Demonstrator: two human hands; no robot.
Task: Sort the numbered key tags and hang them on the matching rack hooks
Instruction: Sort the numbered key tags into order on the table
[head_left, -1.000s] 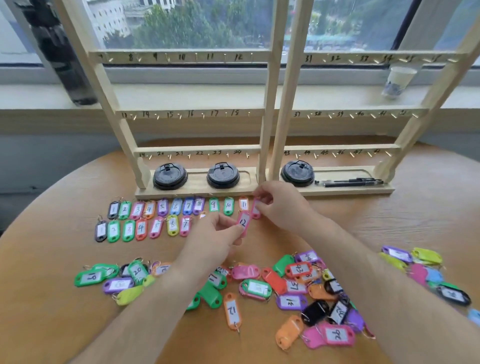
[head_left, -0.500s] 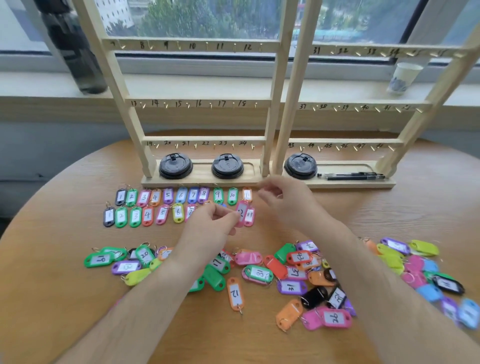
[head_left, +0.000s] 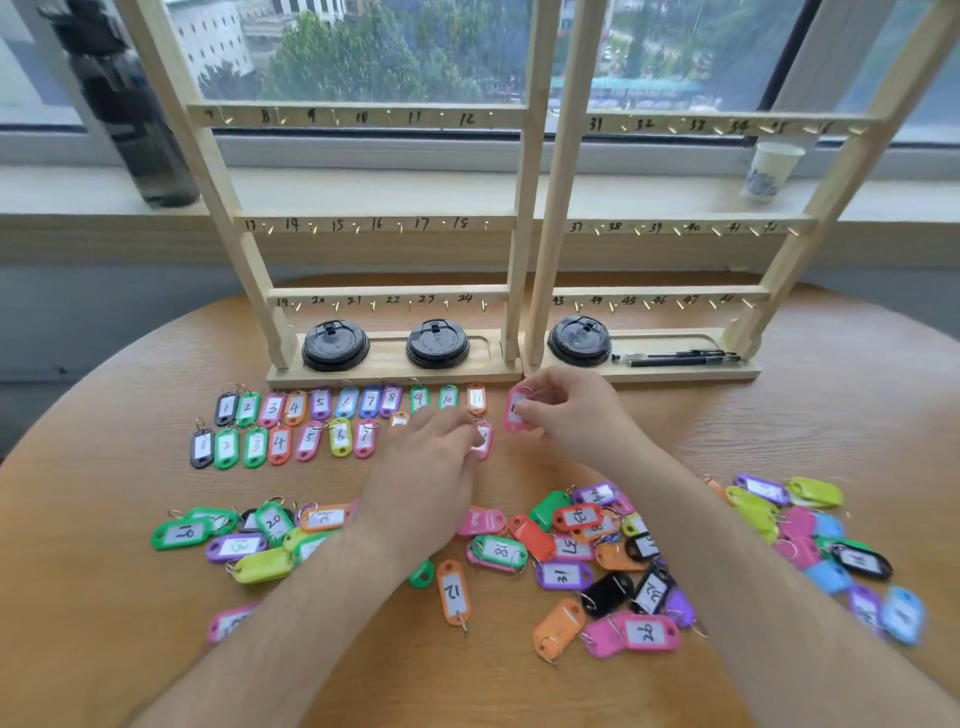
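R hand (head_left: 569, 410) pinches pink plastic key tag (head_left: 513, 415) w/ curled fingers. L hand (head_left: 436, 457), fingers curled, pinches second pink tag (head_left: 484, 441) low over wooden tabletop (head_left: 831, 415).

A round wooden table (head_left: 78, 597) bore a left rack (head_left: 395, 373) and a right rack (head_left: 675, 372) side by side, two neat rows of numbered key tags (head_left: 279, 442) before the left one, and loose tags (head_left: 563, 575) scattered nearer.

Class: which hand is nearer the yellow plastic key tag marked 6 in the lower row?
Left. The left hand lies right of the yellow plastic key tag marked 6; the right hand is farther right, pinching a pink plastic key tag.
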